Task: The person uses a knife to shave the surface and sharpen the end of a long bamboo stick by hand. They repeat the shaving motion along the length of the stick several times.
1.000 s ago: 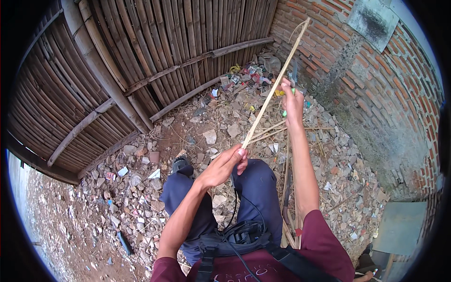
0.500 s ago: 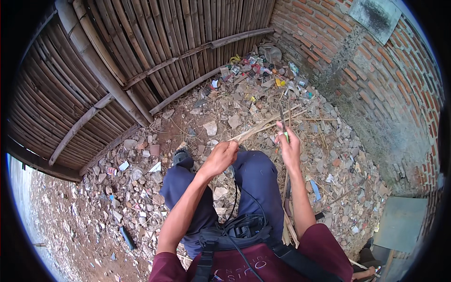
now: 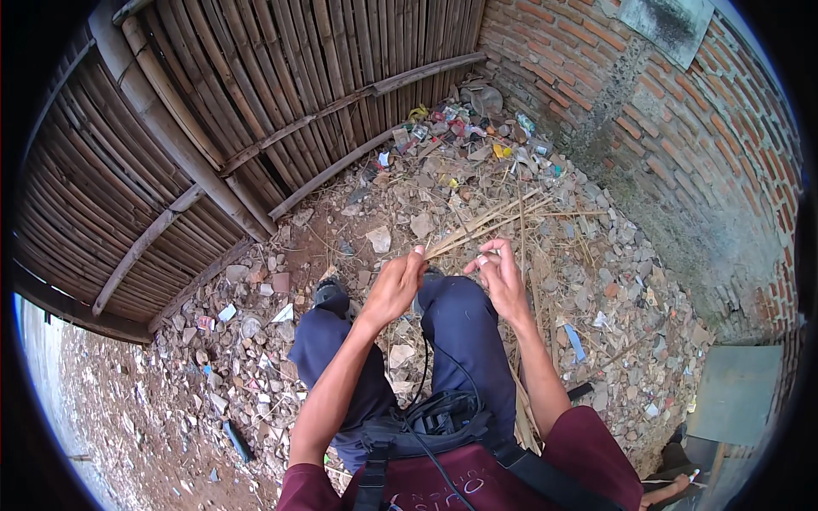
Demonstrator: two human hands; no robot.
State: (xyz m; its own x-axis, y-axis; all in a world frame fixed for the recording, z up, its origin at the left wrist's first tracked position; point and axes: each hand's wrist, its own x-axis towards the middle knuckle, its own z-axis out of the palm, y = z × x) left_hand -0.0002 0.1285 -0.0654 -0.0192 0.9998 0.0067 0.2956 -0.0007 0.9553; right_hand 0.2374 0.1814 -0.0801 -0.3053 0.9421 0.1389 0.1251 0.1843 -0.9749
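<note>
My left hand (image 3: 394,288) is closed round the near end of pale split bamboo strips (image 3: 486,228), its thumb pointing up along them. The strips run away to the upper right, over the rubble. To the right of them, above my right knee, my right hand (image 3: 503,279) has its fingers curled and its thumb bent in toward the forefinger. What lies inside its grip is hidden; no knife can be made out clearly there now. My dark-trousered knees (image 3: 464,328) are bent below both hands.
Stones, broken brick and litter (image 3: 256,341) cover the ground. A bamboo fence (image 3: 290,85) stands at the far left, a brick wall (image 3: 665,128) at the right. More sticks (image 3: 527,409) lie beside my right leg. Another person's hand (image 3: 673,490) shows at the lower right.
My right hand has come down and left, nearer the strips. The green-handled knife that pointed up from it no longer shows clearly. My left hand keeps hold of the strips.
</note>
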